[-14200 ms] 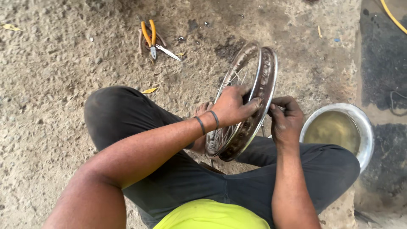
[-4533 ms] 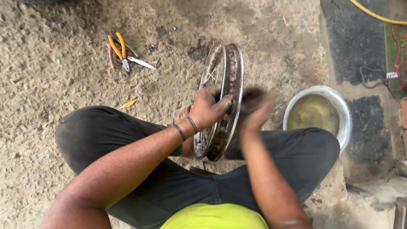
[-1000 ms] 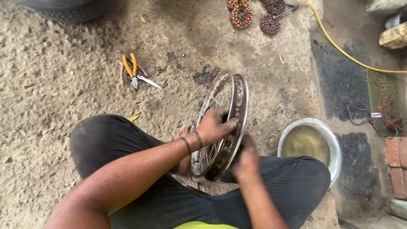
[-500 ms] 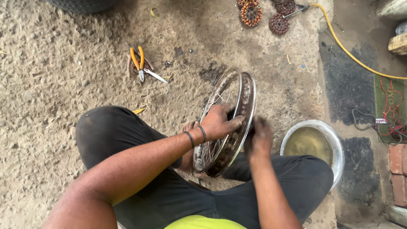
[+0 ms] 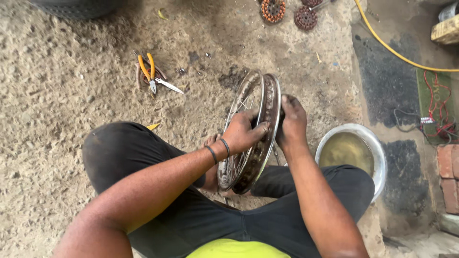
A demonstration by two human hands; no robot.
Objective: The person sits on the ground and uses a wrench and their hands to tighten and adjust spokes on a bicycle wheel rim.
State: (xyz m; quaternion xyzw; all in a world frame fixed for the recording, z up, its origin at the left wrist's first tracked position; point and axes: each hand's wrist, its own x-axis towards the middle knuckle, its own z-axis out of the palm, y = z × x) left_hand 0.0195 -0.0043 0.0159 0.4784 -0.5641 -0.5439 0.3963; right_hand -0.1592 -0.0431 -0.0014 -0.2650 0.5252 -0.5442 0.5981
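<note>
A chrome spoked wheel rim [image 5: 260,93] stands on edge between my knees, resting against my dark trousers. My left hand [image 5: 244,133], with two dark bands on the wrist, grips the near side of the rim with fingers curled over its edge. My right hand [image 5: 291,122] presses on the rim's outer right side, fingers closed around something dark that I cannot make out. Both hands are smeared with grime.
Orange-handled pliers [image 5: 149,70] lie on the sandy ground to the upper left. A metal bowl [image 5: 377,155] of murky liquid sits by my right knee. Two rusty sprockets [image 5: 273,9] lie at the top, and a yellow hose [image 5: 392,50] runs at the upper right. Bricks [image 5: 449,177] are at the right edge.
My right hand has shifted up along the rim's outer side over the last second. My left hand keeps its grip, and the view has drifted slightly.
</note>
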